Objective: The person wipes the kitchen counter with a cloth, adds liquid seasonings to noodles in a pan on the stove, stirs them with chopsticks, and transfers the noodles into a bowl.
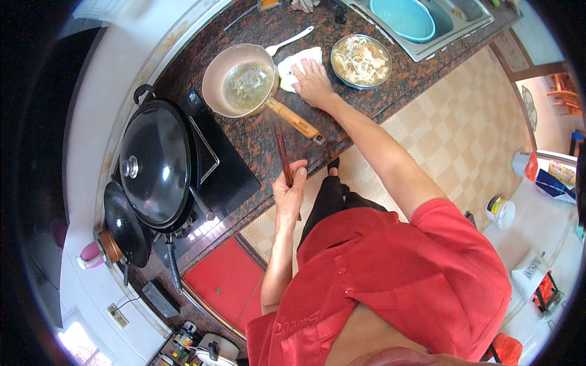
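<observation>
My left hand (pixel 289 190) is closed around dark red chopsticks (pixel 282 153), whose blurred tips point towards the pan's handle. My right hand (pixel 313 84) lies flat, palm down, on a folded white cloth (pixel 300 59) between the pan and a bowl. The pan (pixel 213 82) is light brown with a wooden handle (pixel 295 120) and holds cloudy liquid with a few pale strands. To the right of the cloth, a round metal bowl (pixel 361 61) contains noodles, pieces that look like meat, and broth. Behind the cloth, a white spoon (pixel 290 41) rests on the counter, near the pan's rim.
A large lidded black wok (pixel 155 160) stands on the black stove (pixel 229 178) at left, a smaller black pan (pixel 126 224) beside it. At upper right, the metal sink (pixel 439 39) holds a turquoise basin (pixel 403 18). The speckled stone counter's edge (pixel 393 107) runs in front of me.
</observation>
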A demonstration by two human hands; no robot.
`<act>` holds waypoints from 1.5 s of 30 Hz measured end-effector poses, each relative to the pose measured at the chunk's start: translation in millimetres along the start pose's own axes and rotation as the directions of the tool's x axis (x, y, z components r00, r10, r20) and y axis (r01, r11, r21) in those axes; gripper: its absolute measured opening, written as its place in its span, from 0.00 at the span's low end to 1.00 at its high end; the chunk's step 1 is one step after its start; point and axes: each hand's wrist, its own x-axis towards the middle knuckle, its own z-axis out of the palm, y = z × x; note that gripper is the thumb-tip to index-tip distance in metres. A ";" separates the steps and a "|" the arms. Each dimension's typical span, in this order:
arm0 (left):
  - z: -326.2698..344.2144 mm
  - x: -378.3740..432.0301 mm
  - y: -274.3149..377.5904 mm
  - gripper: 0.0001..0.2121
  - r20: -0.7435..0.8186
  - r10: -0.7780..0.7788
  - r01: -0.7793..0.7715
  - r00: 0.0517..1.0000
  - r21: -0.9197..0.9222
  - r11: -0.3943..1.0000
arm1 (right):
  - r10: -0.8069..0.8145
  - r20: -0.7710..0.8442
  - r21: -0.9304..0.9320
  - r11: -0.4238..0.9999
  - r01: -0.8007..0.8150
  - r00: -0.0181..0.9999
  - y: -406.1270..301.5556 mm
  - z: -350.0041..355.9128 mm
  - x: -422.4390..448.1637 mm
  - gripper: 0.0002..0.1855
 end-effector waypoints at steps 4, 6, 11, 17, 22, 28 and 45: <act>12.0 15.9 23.4 0.09 0.014 -0.036 0.037 0.999 -0.084 0.996 | -0.004 -0.081 -0.024 1.000 0.002 0.997 9.9 3.6 19.4 0.27; 16.9 23.2 30.0 0.09 0.046 -0.062 0.066 0.997 -0.107 0.992 | -0.030 0.152 0.056 0.998 0.022 0.988 4.5 -12.7 7.6 0.28; 53.2 39.7 53.7 0.09 0.127 -0.112 0.133 0.986 -0.175 0.976 | -0.247 0.048 0.247 0.942 0.228 0.968 20.8 -65.1 -85.6 0.27; 101.3 53.8 60.7 0.10 0.165 -0.065 0.100 0.984 -0.210 0.973 | -0.163 0.218 0.259 0.960 0.104 0.962 113.6 -136.4 -129.7 0.21; 147.3 42.4 54.1 0.11 0.049 -0.103 0.113 0.993 -0.267 0.957 | -0.158 0.066 0.132 0.980 0.149 0.985 209.3 -149.7 -105.8 0.20; 207.8 24.7 40.6 0.13 -0.065 -0.094 0.062 0.993 -0.385 0.921 | -0.246 -0.001 0.054 0.968 0.246 0.969 261.0 -110.0 -7.7 0.19; 318.9 64.5 74.4 0.30 0.027 0.157 -0.128 0.987 -0.458 0.879 | -0.147 0.184 0.808 0.586 -0.064 0.972 210.2 -247.1 -140.1 0.51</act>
